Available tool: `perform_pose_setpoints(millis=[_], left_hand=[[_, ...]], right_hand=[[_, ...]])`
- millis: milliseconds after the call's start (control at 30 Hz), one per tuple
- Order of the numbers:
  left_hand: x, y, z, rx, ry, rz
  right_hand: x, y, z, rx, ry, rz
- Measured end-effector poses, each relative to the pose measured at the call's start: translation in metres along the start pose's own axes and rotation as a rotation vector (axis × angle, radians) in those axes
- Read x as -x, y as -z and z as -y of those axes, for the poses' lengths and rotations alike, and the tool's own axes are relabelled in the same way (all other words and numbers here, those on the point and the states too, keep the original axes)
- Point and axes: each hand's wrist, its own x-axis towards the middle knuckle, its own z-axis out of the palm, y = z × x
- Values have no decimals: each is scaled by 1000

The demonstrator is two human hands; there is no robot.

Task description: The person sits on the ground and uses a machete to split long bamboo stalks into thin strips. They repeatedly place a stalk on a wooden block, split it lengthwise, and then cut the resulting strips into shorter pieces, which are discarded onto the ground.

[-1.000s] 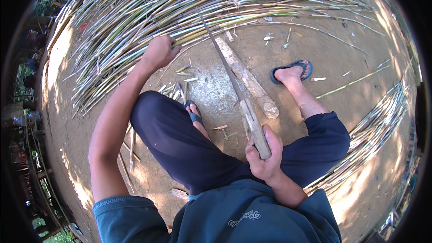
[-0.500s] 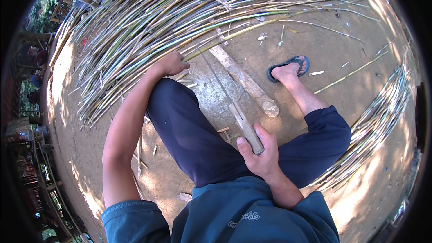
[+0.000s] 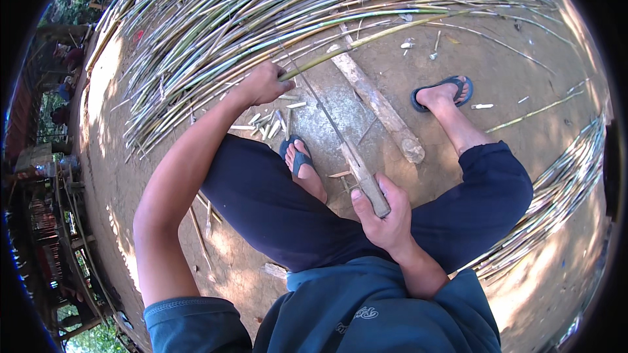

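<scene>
My left hand (image 3: 265,84) is closed round the near end of a long green-yellow bamboo pole (image 3: 386,31), which slants away to the upper right. My right hand (image 3: 386,214) grips the rough wooden handle of a narrow-bladed saw (image 3: 325,112). The thin dark blade crosses the pole just right of my left fist; whether it has cut in cannot be made out. Short cut bamboo pieces (image 3: 269,123) lie on the ground below my left hand, near my sandalled left foot (image 3: 303,161).
A large heap of bamboo poles (image 3: 216,33) spreads across the far side. A peeled log (image 3: 379,106) lies on the ground between my feet, beside a pale grey patch (image 3: 327,117). Another bundle of thin poles (image 3: 553,199) is at the right. My right foot (image 3: 441,95) is beyond the log.
My left knee has swung left and nearer, so my left foot and the cut pieces now show. The view has shifted slightly. Both hands keep their holds, the saw still across the pole.
</scene>
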Motion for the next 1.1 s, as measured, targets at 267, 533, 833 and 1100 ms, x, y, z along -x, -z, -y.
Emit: perform_pose_setpoints(millis=[267,533,833,1100], left_hand=[[-15,-13,-11,-145,-67,-101],[1,-6,-27,-33,67,-2],[-5,2,1,-224,313,-214],[-25,-1,-3,-230,376,-201]], right_hand=[[24,-3,5,67,6,-93],[19,-1,1,119,31,-62],[-3,-16,10,75,-3,43],[-24,-34,-4,12,-71,-26]])
